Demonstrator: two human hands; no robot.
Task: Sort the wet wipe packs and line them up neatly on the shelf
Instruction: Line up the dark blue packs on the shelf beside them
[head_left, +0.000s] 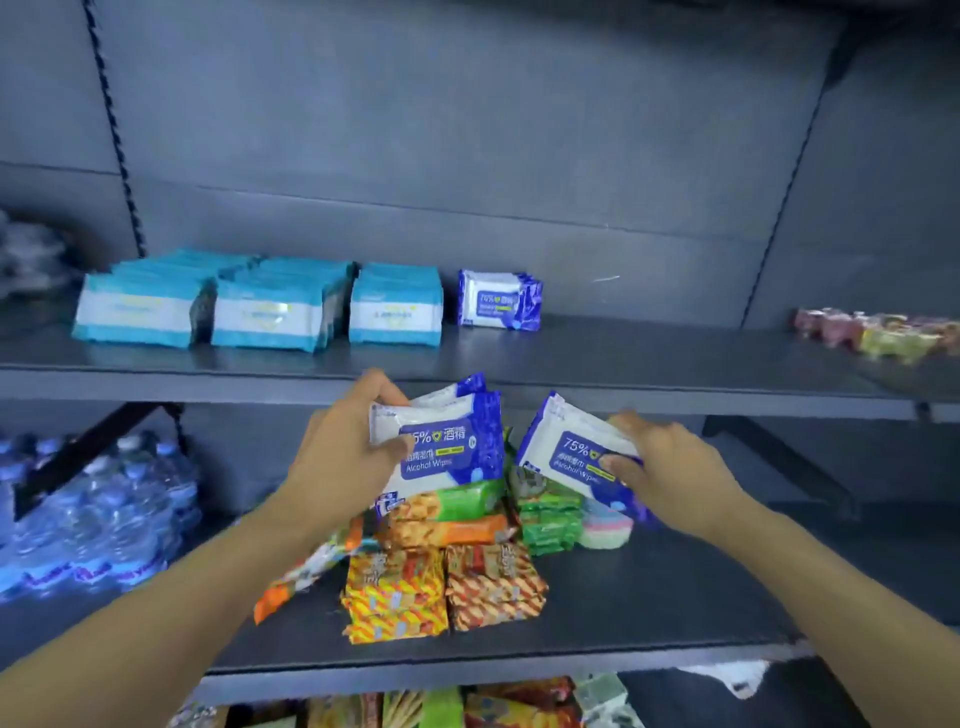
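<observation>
My left hand (343, 447) grips a small stack of blue-and-white alcohol wipe packs (457, 441) just below the upper shelf's front edge (623, 387). My right hand (670, 467) holds another blue-and-white alcohol wipe pack (566, 441), tilted, over the lower shelf's pile. On the upper shelf three rows of teal-and-white wipe packs (270, 312) stand side by side at the left. To their right stands a short row of blue alcohol wipe packs (498, 300).
On the lower shelf (675, 597) lies a heap of snack packets (447, 587), green packs (550, 519) and a pastel sponge (605, 530). Bottled water packs (93, 519) fill the lower left. Colourful small items (883, 332) sit at the upper shelf's right end.
</observation>
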